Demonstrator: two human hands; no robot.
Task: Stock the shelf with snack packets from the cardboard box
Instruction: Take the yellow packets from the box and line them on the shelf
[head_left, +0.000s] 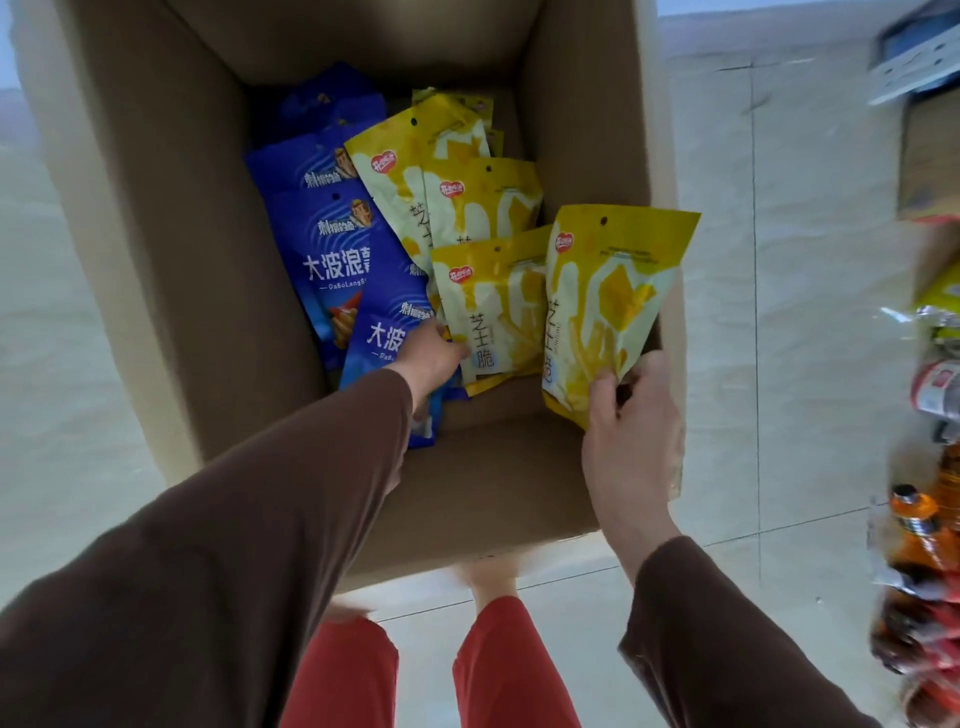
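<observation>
An open cardboard box (166, 270) stands on the floor below me. Inside lie several blue snack packets (343, 260) on the left and several yellow ones (467, 197) on the right. My right hand (628, 436) grips the bottom corner of one yellow packet (608, 306), held upright over the box's right wall. My left hand (428, 356) reaches deep into the box and pinches the lower left edge of another yellow packet (493, 306), which lies against the blue ones. Its fingertips are hidden behind that packet.
Shelf goods show blurred at the right edge: orange bottles (919, 525), wrapped packets (940, 384) and a small cardboard carton (930, 156). Pale floor tiles (779, 312) surround the box. My legs in red trousers (514, 670) stand just in front of the box.
</observation>
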